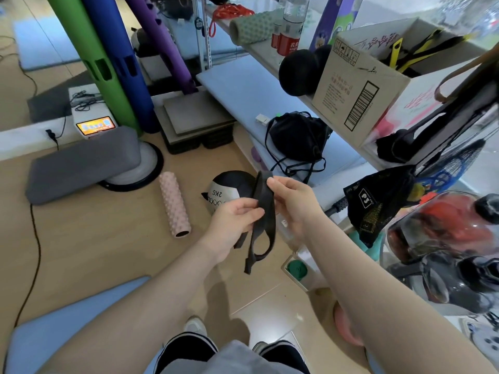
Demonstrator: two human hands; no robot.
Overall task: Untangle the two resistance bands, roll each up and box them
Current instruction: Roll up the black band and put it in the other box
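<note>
Pinching black resistance band (263, 209) between both hands: left hand (237, 220) at mid-strap, right hand (290, 201) at top fold. Hanging vertically, loose loops dangling below; cardboard box (359, 85) sitting up-right of band on shelf.

Resistance band (266, 209) is showing plain black, no pattern, at frame centre. Medicine ball (229, 191) at 12 o'clock of it is showing black and white panels with black "2KG" lettering. Foam roller (175, 205) at 9 o'clock is showing pale pink with a raised dot pattern. Cardboard box (361, 85) at 1 o'clock is showing tan with a black barcode. Upright mats at 11 o'clock are showing green (89, 49), blue (118, 55), purple (159, 39).
</note>
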